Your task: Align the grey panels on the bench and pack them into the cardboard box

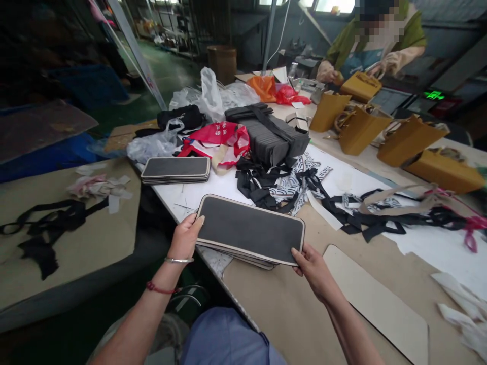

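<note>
While its two ends are gripped in the head view, a dark panel (251, 230) with a pale border is held at the centre, over the near edge of the table (262, 304). Its left end is pinched by the left hand (186, 237) at nine o'clock, the thumb laid along the rim; its near right corner is pinched by the right hand (312, 264) at four o'clock, the thumb pressed on the upper face. Both grips are narrow, closed to the panel's thickness, though the fingers underneath are mostly hidden. Layered edges of more panels (243, 257) are seen just below it at six o'clock; whether they are touched by it cannot be told.

From the held panel, a neat stack of similar panels (175, 168) is set at ten o'clock. A red printed bag (228, 133) is seen near twelve, beside a strapped grey bundle (268, 139). Black and patterned strips (283, 185) are heaped at one o'clock. A cream board (376, 299) is laid flat at four. Mustard bags (363, 129) are lined up at two o'clock, and beyond them another such bag (360, 87) is being handled by a co-worker (352, 58).
</note>
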Demonstrator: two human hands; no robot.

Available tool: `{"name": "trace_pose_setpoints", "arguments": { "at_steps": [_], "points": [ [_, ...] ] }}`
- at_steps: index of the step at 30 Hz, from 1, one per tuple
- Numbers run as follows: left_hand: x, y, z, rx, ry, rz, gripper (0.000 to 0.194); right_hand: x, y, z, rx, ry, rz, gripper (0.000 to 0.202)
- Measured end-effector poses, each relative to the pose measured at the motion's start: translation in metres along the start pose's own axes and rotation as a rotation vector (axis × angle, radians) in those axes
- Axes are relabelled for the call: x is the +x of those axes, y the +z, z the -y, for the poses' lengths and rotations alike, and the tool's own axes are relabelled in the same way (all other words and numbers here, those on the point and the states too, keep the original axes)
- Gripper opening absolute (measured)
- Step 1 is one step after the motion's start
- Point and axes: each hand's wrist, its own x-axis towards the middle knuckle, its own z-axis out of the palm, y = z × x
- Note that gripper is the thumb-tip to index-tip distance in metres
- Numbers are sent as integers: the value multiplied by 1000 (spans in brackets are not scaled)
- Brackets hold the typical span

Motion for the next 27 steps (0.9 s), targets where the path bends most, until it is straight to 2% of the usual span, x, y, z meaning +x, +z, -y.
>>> {"name": "trace_pose_setpoints", "arguments": {
  "at_steps": [5, 9, 13, 20, 27],
  "points": [
    [7, -4, 2, -14, -90, -28, 47, 7, 7, 2, -96, -46, -38, 33],
    [16, -5, -1, -1, -133, -42, 47, 15, 8, 0, -238, -186, -102, 31],
    [20, -3, -3, -5, -134, -39, 45, 23, 12, -7, -284, -324, -151, 33],
    [21, -6, 0, -22, -125, -51, 40, 37, 13, -23, -289, -300, -133, 36],
    [22, -7, 0, 5, -156, -59, 43, 38, 16, -23, -271, -315, -133, 34]
  ]
}}
